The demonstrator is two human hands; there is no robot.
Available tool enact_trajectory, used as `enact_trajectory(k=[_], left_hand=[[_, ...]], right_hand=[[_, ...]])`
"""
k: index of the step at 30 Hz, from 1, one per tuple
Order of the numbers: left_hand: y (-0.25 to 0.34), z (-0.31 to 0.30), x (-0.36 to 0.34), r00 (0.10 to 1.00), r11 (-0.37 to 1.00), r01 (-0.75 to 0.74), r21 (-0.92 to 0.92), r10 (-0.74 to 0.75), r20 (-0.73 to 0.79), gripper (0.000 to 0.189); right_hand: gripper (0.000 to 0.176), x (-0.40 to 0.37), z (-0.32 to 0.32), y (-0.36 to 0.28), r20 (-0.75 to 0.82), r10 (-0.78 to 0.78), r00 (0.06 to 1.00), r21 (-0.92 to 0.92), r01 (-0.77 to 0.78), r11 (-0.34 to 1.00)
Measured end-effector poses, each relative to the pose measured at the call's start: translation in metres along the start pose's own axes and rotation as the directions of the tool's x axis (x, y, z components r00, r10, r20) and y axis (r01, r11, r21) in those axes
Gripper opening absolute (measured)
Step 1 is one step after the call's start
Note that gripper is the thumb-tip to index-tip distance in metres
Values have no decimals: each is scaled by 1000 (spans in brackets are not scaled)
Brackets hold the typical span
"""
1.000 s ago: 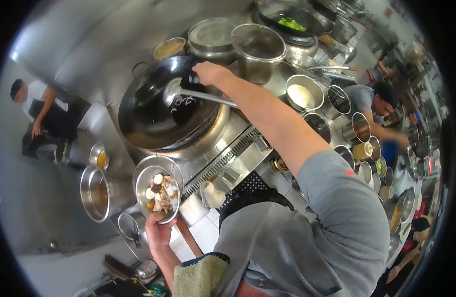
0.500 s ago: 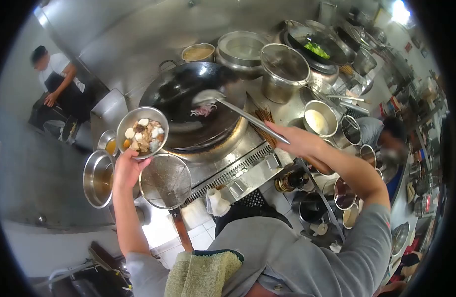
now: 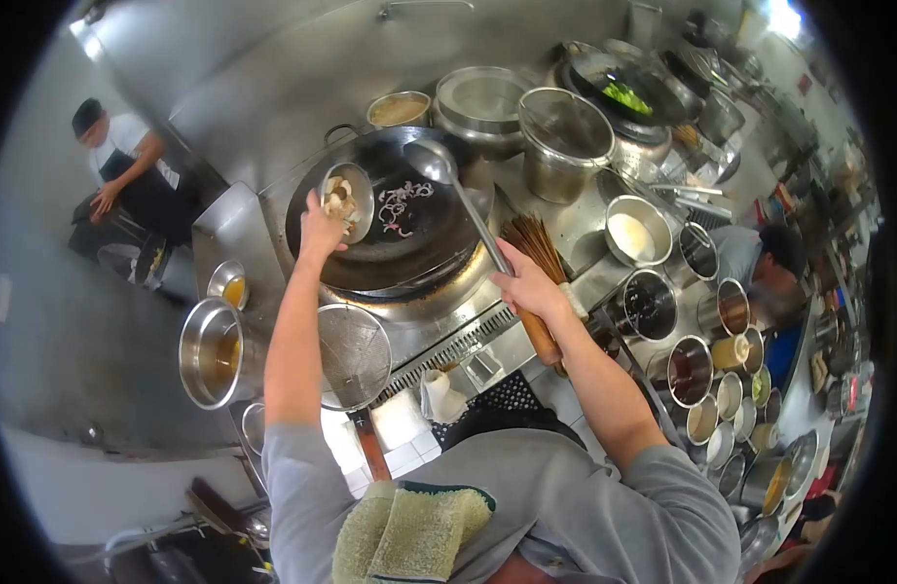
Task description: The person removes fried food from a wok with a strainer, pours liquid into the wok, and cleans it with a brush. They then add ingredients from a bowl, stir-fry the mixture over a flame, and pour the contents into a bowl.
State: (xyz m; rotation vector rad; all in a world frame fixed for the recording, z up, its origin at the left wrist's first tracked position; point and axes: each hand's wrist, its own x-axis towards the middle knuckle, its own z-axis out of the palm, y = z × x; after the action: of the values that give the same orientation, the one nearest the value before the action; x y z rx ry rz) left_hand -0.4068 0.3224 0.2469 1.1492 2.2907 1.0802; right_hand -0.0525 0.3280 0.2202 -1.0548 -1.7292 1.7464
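My left hand (image 3: pixel 322 232) grips a metal bowl (image 3: pixel 363 195), tipped on its side over the left part of a large black wok (image 3: pixel 419 251). Whitish and brown food chunks (image 3: pixel 339 202) sit in the bowl near my fingers. Thin pale-purple slices, like onion, (image 3: pixel 406 202) lie spread in the middle of the wok. My right hand (image 3: pixel 531 287) is closed round the long handle of a ladle (image 3: pixel 431 161), whose head is above the wok's far side. Part of the ladle's wooden grip (image 3: pixel 538 339) shows below my hand.
A round mesh strainer (image 3: pixel 356 358) lies at the wok's near left. Beside it stand a pot (image 3: pixel 197 368) and a small bowl of yellow liquid (image 3: pixel 219 275). A bamboo brush (image 3: pixel 532 238) and several pots flank the right. A co-worker (image 3: pixel 127 161) stands far left.
My left hand has carried the bowl right and forward over the wok and tilted it. The slices are now more spread out. My right hand has moved left and lower, the ladle more upright.
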Motion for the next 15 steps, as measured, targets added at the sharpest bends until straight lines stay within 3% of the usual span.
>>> enact_trajectory(k=[2, 4, 6, 10, 11, 13, 14, 15], left_hand=[[5, 24, 19, 996, 954, -74, 290, 83, -20, 74], [4, 46, 35, 971, 803, -179, 569, 238, -30, 76], [12, 51, 39, 970, 773, -208, 600, 240, 27, 72], [46, 37, 28, 924, 760, -298, 578, 381, -24, 73], [55, 39, 17, 893, 730, -324, 603, 446, -61, 66], [37, 62, 15, 796, 505, -485, 714, 593, 121, 68], [28, 64, 20, 748, 464, -523, 716, 652, 124, 58], [59, 41, -1, 728, 396, -570, 720, 649, 220, 50]], right_hand=[[68, -2, -4, -7, 48, 37, 998, 38, -39, 999], [67, -3, -5, -1, 50, 19, 999, -48, -16, 999], [67, -10, -3, -1, 4, 41, 999, -149, -40, 988], [68, -24, 2, -9, -98, 66, 993, -376, -99, 921], [66, -24, 3, -7, -111, 43, 993, -446, -89, 891], [65, -18, 7, 0, -90, -17, 996, -545, -35, 838], [63, -5, 13, 27, -84, -163, 983, -666, 66, 743], [63, -3, 15, 20, -38, -92, 995, -631, 48, 774]])
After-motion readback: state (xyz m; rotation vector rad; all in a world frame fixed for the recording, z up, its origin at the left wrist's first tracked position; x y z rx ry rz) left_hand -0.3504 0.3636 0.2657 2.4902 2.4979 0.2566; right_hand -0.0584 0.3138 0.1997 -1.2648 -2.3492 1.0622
